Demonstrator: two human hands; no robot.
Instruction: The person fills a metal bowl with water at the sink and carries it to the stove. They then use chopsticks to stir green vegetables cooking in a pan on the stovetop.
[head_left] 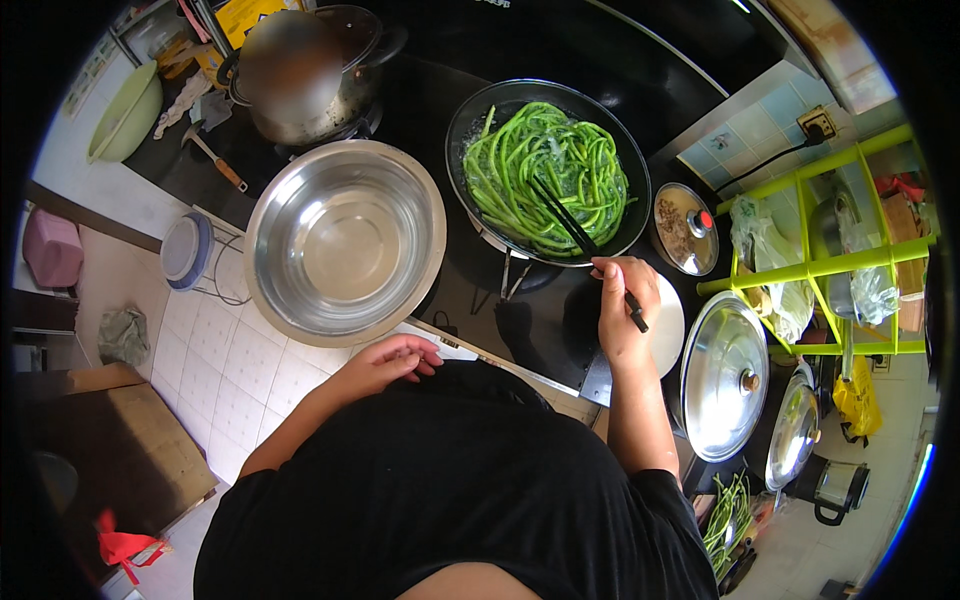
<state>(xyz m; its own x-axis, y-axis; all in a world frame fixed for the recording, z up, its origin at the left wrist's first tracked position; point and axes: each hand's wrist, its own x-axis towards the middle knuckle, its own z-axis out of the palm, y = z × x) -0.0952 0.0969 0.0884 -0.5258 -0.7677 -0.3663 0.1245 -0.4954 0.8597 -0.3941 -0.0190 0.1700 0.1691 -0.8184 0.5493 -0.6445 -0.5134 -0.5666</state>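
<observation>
My right hand (627, 300) is closed around a pair of black chopsticks (566, 218). Their tips reach into long green beans (520, 160) coiled in a dark, round pan (636, 165) on the stove. Some pale liquid or foam shows among the beans. My left hand (395, 360) holds nothing; its fingers are loosely bent and partly apart, just below the rim of a large steel basin (278, 225). The basin stands left of the pan, at the counter's edge, and no food shows in it.
A steel pot (290, 120) stands behind the basin. Right of the pan are a small glass-lidded pot (685, 228), a large lid (724, 375) and a green rack (795, 270). More long beans (728, 520) lie at lower right. A wooden-handled tool (218, 160) rests at left.
</observation>
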